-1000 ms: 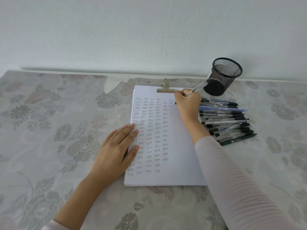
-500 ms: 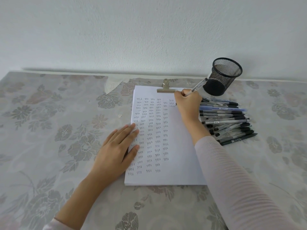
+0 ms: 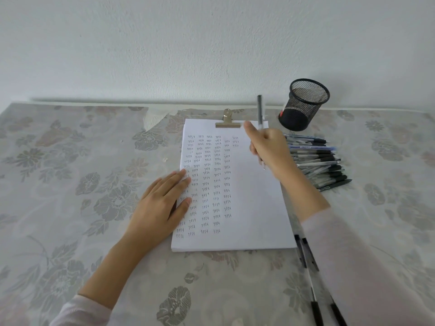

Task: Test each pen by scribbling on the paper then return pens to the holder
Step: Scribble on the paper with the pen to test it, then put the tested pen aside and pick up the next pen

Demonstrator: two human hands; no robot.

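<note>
Two hands on a white paper [image 3: 254, 208] stack, metal bulldog clip [image 3: 227, 120] at top. Left hand [image 3: 160, 208] flat, fingers spread, pinning the left edge. Right hand [image 3: 270, 151] closed around a slim grey pen [image 3: 259, 109], upright and motion-blurred, tip partly hidden. Black mesh holder [image 3: 303, 107] tilted behind the loose pen pile [image 3: 317, 161] on the floral tablecloth [image 3: 70, 184]. Right sleeve [image 3: 353, 267] covers more pens.

Pen [image 3: 259, 109] blurred, its middle hidden in the right hand [image 3: 270, 149]; two pens [image 3: 316, 309] cut off below.
</note>
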